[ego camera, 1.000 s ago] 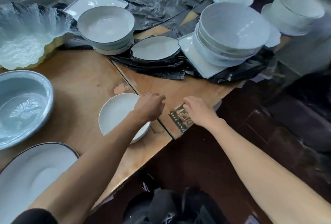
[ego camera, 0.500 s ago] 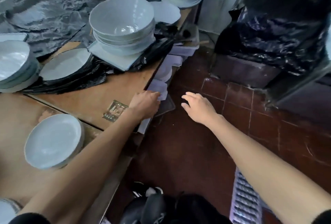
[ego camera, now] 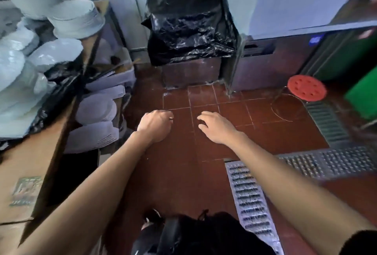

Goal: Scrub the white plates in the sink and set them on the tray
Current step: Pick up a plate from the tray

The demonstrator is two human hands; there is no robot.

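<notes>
1. Head view, change: your gaze has swung right, off the desk and onto the red tiled floor. Half a second ago your left hand rested at the desk edge; it now hangs over the tiles, and your right hand has come along beside it.
2. Head view, fingers: left fingers loosely curled under, holding nothing visible. Right fingers spread and relaxed, holding nothing.
3. Head view, task items: white plates stacked on the shelf under the desk, to your left; more white dishes piled on the desktop over black plastic. No sink or tray in view.
4. Handling, judged: glazed ceramic, so stiff, fairly heavy in stacks, breakable on tile, slippery when wet. Take one plate at a time by the rim, thumb on top, fingers beneath.
5. Head view, surroundings: black bag ahead, red stool to the right, metal drain grate by your right forearm.
</notes>
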